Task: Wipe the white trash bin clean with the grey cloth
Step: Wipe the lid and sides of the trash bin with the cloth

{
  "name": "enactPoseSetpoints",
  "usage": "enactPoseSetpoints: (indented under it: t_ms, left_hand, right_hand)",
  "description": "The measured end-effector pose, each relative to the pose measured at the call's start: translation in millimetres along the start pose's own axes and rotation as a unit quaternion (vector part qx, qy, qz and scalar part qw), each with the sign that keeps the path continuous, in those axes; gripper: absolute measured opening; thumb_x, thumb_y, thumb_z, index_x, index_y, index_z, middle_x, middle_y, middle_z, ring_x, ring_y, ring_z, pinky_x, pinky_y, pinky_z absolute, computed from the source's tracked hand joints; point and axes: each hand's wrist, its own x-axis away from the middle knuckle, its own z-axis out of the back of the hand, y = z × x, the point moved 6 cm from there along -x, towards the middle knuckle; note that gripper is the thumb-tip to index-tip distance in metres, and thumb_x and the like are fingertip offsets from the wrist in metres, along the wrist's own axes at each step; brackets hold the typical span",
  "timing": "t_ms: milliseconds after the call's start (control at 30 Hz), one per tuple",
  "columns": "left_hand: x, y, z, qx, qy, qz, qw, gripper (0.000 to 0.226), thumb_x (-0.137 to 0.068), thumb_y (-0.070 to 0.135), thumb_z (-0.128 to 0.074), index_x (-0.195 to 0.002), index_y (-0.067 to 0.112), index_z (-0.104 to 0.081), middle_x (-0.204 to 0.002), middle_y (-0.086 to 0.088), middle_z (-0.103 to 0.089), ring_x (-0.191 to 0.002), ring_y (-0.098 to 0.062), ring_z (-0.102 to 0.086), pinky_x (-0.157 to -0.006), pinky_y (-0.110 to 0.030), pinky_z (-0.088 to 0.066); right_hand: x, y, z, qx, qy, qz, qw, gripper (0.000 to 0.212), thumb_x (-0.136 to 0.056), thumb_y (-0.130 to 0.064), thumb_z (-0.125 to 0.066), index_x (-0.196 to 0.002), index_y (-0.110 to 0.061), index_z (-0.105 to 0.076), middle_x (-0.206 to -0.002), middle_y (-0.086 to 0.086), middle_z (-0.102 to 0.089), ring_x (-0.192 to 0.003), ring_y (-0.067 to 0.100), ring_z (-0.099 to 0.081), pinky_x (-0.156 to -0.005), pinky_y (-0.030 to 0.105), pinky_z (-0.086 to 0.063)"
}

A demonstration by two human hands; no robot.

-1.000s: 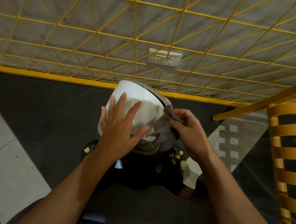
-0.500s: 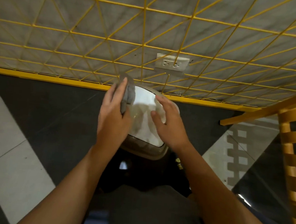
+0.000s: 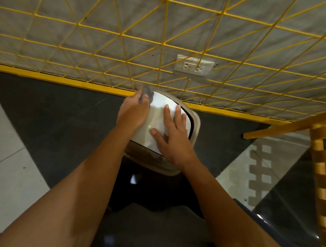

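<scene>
The white trash bin (image 3: 157, 114) with a beige rim lies tilted on the dark floor in front of me, its white side facing up. My left hand (image 3: 134, 110) is shut on the grey cloth (image 3: 147, 95) and presses it against the bin's far left edge. Only a small bunch of the cloth shows past my fingers. My right hand (image 3: 173, 138) rests flat on the bin's right side with fingers spread, holding nothing.
A grey wall with a yellow wire grid (image 3: 162, 43) and a white power socket (image 3: 194, 67) stands just behind the bin. A yellow baseboard (image 3: 63, 79) runs along the floor. A yellow wooden chair (image 3: 325, 168) stands at the right. My dark-clothed knees fill the bottom.
The cloth passed from my right hand to my left hand, which moved up to the bin's far left edge. My right hand came to lie flat on the bin. The bin was turned.
</scene>
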Motion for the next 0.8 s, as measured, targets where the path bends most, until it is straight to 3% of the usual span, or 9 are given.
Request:
enactPoseSetpoints:
  t_ms: [167, 233, 367, 500, 567, 667, 800]
  left_hand:
    - [16, 21, -14, -0.141, 0.050, -0.243, 0.958, 0.044, -0.097, 0.027, -0.037, -0.141, 0.024, -0.037, -0.150, -0.006, -0.032, -0.137, -0.026, -0.028, -0.111, -0.037, -0.024]
    - [0, 21, -12, -0.129, 0.044, -0.228, 0.964, 0.045, -0.095, 0.031, -0.037, -0.139, 0.024, -0.040, -0.148, -0.006, -0.036, -0.133, -0.026, -0.034, -0.108, -0.037, -0.028]
    - [-29, 26, -11, -0.071, 0.017, -0.117, 0.990, 0.037, -0.096, 0.029, -0.037, -0.126, 0.014, -0.053, -0.131, -0.016, -0.052, -0.120, -0.034, -0.046, -0.094, -0.035, -0.037]
    - [-24, -2, 0, 0.022, 0.006, 0.016, 1.000, 0.040, -0.099, 0.034, -0.031, -0.120, 0.011, -0.056, -0.132, -0.018, -0.052, -0.121, -0.034, -0.046, -0.095, -0.034, -0.036]
    - [-11, -14, 6, 0.019, 0.003, 0.040, 0.999, 0.041, -0.099, 0.033, -0.027, -0.121, 0.013, -0.055, -0.132, -0.018, -0.051, -0.121, -0.034, -0.045, -0.096, -0.035, -0.035]
    - [19, -14, 9, -0.049, 0.037, 0.013, 0.998, 0.039, -0.099, 0.031, -0.026, -0.129, 0.017, -0.048, -0.127, -0.019, -0.052, -0.116, -0.034, -0.047, -0.091, -0.036, -0.036]
    - [40, 0, 3, -0.122, 0.086, -0.136, 0.979, 0.047, -0.098, 0.029, -0.035, -0.143, 0.018, -0.031, -0.143, -0.009, -0.041, -0.124, -0.028, -0.044, -0.098, -0.037, -0.036]
  right_hand:
    - [-1, -2, 2, 0.014, 0.005, -0.001, 1.000, 0.072, -0.095, -0.041, -0.043, -0.149, -0.025, 0.001, -0.157, 0.005, 0.019, -0.144, 0.029, 0.018, -0.117, 0.054, -0.007]
    - [0, -4, 2, 0.019, 0.006, -0.001, 1.000, 0.073, -0.094, -0.043, -0.044, -0.149, -0.025, 0.001, -0.157, 0.005, 0.018, -0.144, 0.029, 0.018, -0.117, 0.053, -0.007]
    - [0, -5, 2, 0.012, 0.006, -0.013, 1.000, 0.074, -0.094, -0.044, -0.043, -0.149, -0.026, 0.002, -0.157, 0.004, 0.018, -0.144, 0.027, 0.018, -0.117, 0.052, -0.008]
    - [-1, -4, 4, 0.013, -0.008, -0.012, 1.000, 0.075, -0.094, -0.043, -0.044, -0.149, -0.026, 0.004, -0.157, 0.003, 0.020, -0.144, 0.026, 0.018, -0.118, 0.050, -0.009]
    - [-1, -3, 4, 0.018, -0.008, -0.007, 1.000, 0.075, -0.094, -0.044, -0.044, -0.149, -0.026, 0.005, -0.157, 0.003, 0.020, -0.145, 0.026, 0.018, -0.118, 0.049, -0.009]
    - [-1, -3, 2, 0.013, -0.004, -0.004, 1.000, 0.075, -0.094, -0.044, -0.043, -0.149, -0.025, 0.005, -0.157, 0.004, 0.021, -0.144, 0.026, 0.018, -0.118, 0.049, -0.009]
    - [0, -4, 2, 0.019, 0.001, 0.000, 1.000, 0.074, -0.094, -0.043, -0.043, -0.149, -0.024, 0.004, -0.157, 0.006, 0.020, -0.145, 0.028, 0.017, -0.118, 0.050, -0.010]
